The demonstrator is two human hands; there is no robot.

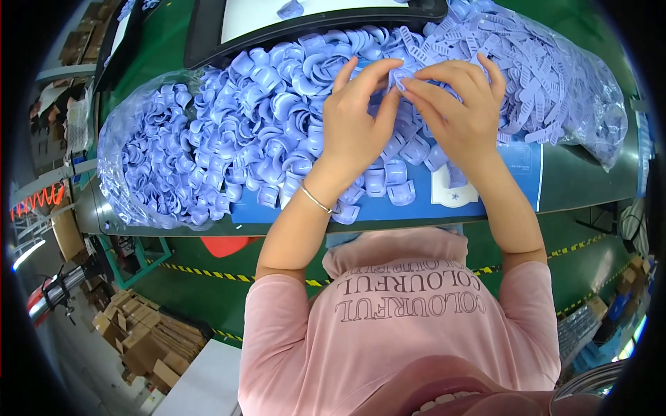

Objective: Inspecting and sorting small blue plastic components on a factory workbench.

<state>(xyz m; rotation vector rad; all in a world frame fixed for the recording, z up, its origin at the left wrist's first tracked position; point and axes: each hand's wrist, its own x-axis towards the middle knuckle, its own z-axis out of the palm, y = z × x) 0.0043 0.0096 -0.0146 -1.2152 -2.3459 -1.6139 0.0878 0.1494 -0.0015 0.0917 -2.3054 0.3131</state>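
My left hand (354,118) and my right hand (461,104) meet above the table, pinching a small periwinkle plastic piece (399,78) between thumbs and forefingers. The fingertips cover much of it, so its exact shape cannot be made out. Below and left of the hands spreads a heap of curved, shell-like periwinkle plastic parts (274,114). Flat slotted periwinkle straps (538,73) are piled just beyond and to the right of my right hand. A few of the curved parts (399,193) lie near the table's front edge, below my wrists.
Clear plastic bags wrap the heap's left end (111,149) and the straps' right side (603,111). A black-rimmed tray with a white bottom (312,28) stands at the back. Under the parts lies a blue sheet (524,173) with a white card (447,188). Cardboard boxes (142,340) sit on the floor.
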